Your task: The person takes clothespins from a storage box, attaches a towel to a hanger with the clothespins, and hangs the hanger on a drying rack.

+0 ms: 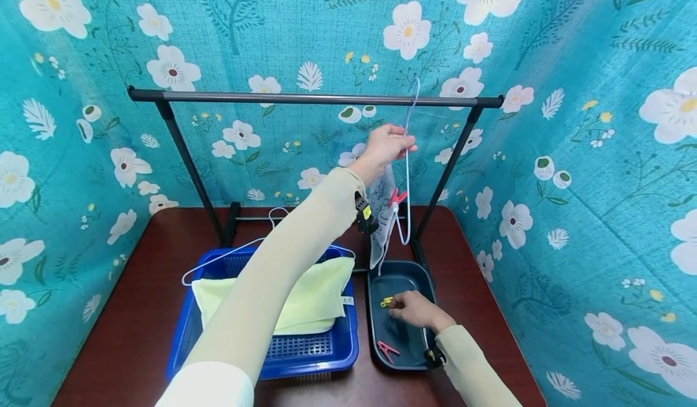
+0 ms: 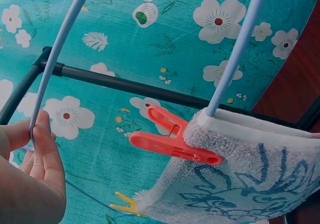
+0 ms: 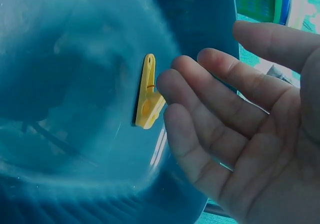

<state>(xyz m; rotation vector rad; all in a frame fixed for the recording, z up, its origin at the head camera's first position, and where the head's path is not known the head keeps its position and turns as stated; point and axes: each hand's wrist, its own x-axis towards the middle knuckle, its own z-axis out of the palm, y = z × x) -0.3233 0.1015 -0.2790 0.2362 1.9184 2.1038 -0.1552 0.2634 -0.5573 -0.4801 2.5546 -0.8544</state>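
left grip (image 1: 388, 143): 1 hanger (image 1: 408, 183) | towel (image 1: 383, 204): 2 clips (image 2: 187, 149) | tray (image 1: 403, 334): 2 clips (image 3: 146, 109)

Shows pale blue on hanger (image 2: 239, 49), grey with blue line drawing on towel (image 2: 240, 184), red on one clip (image 2: 170, 146). Reads yellow on another clip (image 3: 147, 107), slate blue on tray (image 1: 405, 277), vivid blue on basket (image 1: 307, 367), pale yellow on cloths (image 1: 321, 292). Registers reddish brown on worktop (image 1: 127, 316), white flowers over teal on curtain (image 1: 305, 26).

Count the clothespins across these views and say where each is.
4: a red clothespin and a yellow clothespin on the hanging towel; a second yellow clothespin and a second red clothespin in the dark tray. Others may be hidden.
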